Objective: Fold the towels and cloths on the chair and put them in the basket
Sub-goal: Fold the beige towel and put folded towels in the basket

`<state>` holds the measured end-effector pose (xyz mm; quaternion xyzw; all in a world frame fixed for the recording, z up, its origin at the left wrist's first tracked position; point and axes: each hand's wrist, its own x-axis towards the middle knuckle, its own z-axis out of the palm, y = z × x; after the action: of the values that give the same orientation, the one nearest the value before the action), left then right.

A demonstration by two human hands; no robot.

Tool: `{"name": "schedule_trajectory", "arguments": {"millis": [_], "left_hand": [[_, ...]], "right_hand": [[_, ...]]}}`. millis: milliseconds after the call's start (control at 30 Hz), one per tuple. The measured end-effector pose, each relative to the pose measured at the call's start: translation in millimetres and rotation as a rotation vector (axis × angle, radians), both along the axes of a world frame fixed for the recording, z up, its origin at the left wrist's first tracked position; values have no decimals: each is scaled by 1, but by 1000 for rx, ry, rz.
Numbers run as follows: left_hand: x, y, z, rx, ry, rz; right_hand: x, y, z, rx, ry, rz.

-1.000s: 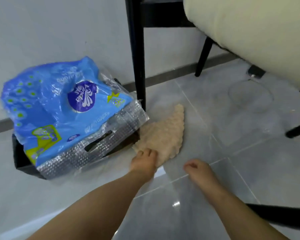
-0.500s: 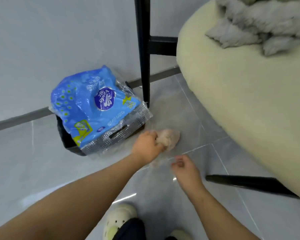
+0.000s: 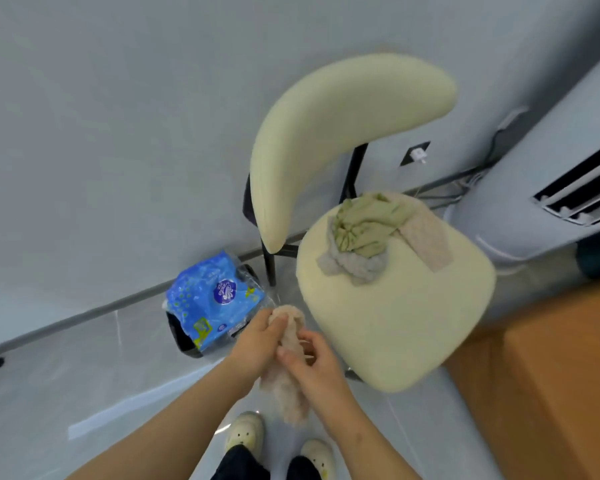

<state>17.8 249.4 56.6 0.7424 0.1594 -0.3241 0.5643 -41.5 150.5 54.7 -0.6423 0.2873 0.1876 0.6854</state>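
A fluffy beige cloth [image 3: 289, 393] hangs bunched between my two hands, above the floor in front of the cream chair [image 3: 395, 323]. My left hand [image 3: 257, 344] grips its upper part and my right hand [image 3: 312, 365] pinches it just below. On the chair seat lies a heap of cloths: an olive-green one [image 3: 364, 226] on top of a grey fluffy towel [image 3: 354, 268], with a pinkish-beige towel [image 3: 426, 237] beside them. The black basket [image 3: 181, 337] stands on the floor left of the chair, mostly covered by a blue plastic pack [image 3: 212, 299].
A grey wall runs behind the chair and basket. A tall white appliance [image 3: 548, 188] with cables stands at the right. A brown cardboard box [image 3: 541, 382] sits at the lower right, close to the chair seat. My feet in cream shoes [image 3: 246, 434] stand on the glossy tiles.
My left hand lifted the beige cloth off the floor near the basket, and my right hand has joined it. My view rose, so the whole chair and its heap now show.
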Motion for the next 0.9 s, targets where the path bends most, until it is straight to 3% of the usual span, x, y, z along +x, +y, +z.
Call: {"name": "schedule_trajectory", "arguments": {"millis": [200,333,567,900], "left_hand": [[25,-43,53,-125,55,-34],[36,-84,58,-179,68,-29],[30,-188,57,-110,10,287],[2,-281,18,-108,-11,583]], "right_hand": [[28,-50,45,-109,-68,-44],[52,-107,41,-175,-69,45],[97,-217,42,-205,-61,376],[101,-301,17,-160,-53,535]]}}
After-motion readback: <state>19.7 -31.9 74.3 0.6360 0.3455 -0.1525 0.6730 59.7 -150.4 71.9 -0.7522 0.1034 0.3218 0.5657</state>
